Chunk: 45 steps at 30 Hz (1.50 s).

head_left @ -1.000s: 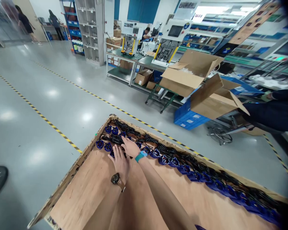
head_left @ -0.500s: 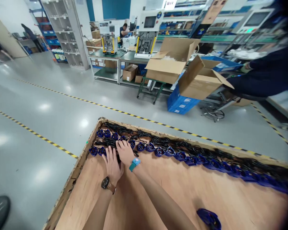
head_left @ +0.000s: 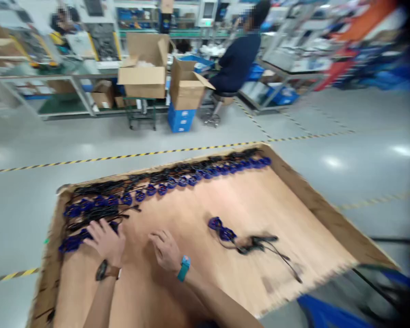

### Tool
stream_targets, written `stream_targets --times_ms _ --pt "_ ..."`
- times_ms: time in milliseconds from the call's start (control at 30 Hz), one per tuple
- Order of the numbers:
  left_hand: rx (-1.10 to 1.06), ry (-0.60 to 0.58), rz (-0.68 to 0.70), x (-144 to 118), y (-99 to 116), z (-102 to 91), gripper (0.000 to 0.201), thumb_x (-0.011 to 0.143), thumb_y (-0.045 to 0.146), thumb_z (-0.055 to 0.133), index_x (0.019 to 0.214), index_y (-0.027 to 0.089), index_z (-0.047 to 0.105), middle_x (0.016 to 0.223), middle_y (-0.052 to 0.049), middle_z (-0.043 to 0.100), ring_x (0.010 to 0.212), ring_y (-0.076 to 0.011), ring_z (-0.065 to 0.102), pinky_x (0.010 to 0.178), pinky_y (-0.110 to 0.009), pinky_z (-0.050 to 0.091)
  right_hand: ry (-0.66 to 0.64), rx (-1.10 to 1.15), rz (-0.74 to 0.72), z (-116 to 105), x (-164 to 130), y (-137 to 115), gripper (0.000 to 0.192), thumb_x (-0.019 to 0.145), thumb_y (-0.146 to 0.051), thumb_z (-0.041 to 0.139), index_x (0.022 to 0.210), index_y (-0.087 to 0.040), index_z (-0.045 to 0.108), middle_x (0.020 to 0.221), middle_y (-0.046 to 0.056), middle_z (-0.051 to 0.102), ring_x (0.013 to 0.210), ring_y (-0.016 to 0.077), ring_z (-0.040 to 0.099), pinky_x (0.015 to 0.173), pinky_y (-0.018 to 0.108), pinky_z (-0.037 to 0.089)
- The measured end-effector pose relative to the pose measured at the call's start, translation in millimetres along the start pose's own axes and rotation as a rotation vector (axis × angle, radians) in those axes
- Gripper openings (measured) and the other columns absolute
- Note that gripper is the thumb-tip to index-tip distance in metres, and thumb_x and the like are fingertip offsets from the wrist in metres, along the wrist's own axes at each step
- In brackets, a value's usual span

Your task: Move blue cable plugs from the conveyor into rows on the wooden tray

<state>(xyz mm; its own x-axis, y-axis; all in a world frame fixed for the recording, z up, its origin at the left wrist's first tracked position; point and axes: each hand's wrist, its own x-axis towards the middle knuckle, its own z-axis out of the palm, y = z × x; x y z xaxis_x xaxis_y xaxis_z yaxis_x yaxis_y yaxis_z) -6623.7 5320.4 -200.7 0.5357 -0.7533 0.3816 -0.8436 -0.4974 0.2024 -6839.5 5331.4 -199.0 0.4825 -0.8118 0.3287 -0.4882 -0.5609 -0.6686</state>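
Left hand [head_left: 106, 240] is down flat at the near-left corner of the wooden tabletop [head_left: 198, 273], fingers spread over the end of the blue parts [head_left: 75, 241] and their black cables [head_left: 102, 212]; it looks like a press to keep the pieces snug in their row, not a grip. Right hand [head_left: 166, 248] rests just beside it on bare wood, palm down, fingers loose, empty, touching none of the parts. So the two hands sit side by side, near each other but apart, neither closed on anything.

The long row of blue parts [head_left: 191, 178] runs along the far edge, each one tucked against its neighbour, cables heaped behind them toward the rim, probably so the leads stay out of the working area. Out in the middle lies a loose pair of blue parts [head_left: 222, 230] with a trailing cable [head_left: 276, 255], well apart from the row and from both hands.

Beyond the tabletop, a seated person [head_left: 237, 61] works at a bench, beside open cardboard boxes [head_left: 157, 73] stacked on blue crates [head_left: 180, 119]. The view is blurred, so fine detail is lost.
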Motion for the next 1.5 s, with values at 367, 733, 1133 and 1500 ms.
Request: stream_targets --times_ms 367,733,1133,1500 --pt "-0.445 -0.354 0.627 -41 158 -39.4 0.073 0.087 0.046 0.049 0.152 0.017 0.031 0.160 -0.016 0.030 0.152 -0.0362 0.017 0.122 -0.063 0.020 0.476 -0.426 0.391 -178 -162 92 0.055 0.082 -0.001 0.040 0.132 -0.021 0.053 0.116 0.011 0.062 0.112 0.0240 0.057 0.095 0.045 0.053" --pt "-0.337 -0.774 1.623 -105 323 -24.7 0.043 0.091 0.039 0.056 0.130 0.021 0.053 0.126 -0.012 0.060 0.126 -0.0295 0.049 0.117 -0.059 0.024 0.041 -0.648 0.435 -235 -201 153 0.071 0.073 -0.003 0.043 0.144 -0.009 0.047 0.152 0.016 0.042 0.149 0.0335 0.022 0.117 0.057 0.034" --pt "-0.054 -0.635 0.873 -82 254 -23.4 0.040 0.097 0.038 0.044 0.132 0.021 0.054 0.116 -0.012 0.061 0.104 -0.0281 0.058 0.089 -0.043 0.042 -0.106 -0.514 0.250 -219 -132 163 0.045 0.090 -0.007 0.044 0.132 -0.014 0.060 0.120 0.016 0.061 0.110 0.0263 0.052 0.096 0.044 0.046" --pt "0.191 -0.472 -0.207 -99 93 -56.1 0.039 0.098 0.046 0.038 0.107 0.012 0.053 0.102 -0.015 0.063 0.093 -0.0301 0.064 0.068 -0.036 0.044 -0.232 -0.361 -0.270 -78 11 94 0.046 0.087 -0.007 0.050 0.130 -0.017 0.063 0.135 0.017 0.053 0.129 0.0307 0.042 0.108 0.050 0.040"
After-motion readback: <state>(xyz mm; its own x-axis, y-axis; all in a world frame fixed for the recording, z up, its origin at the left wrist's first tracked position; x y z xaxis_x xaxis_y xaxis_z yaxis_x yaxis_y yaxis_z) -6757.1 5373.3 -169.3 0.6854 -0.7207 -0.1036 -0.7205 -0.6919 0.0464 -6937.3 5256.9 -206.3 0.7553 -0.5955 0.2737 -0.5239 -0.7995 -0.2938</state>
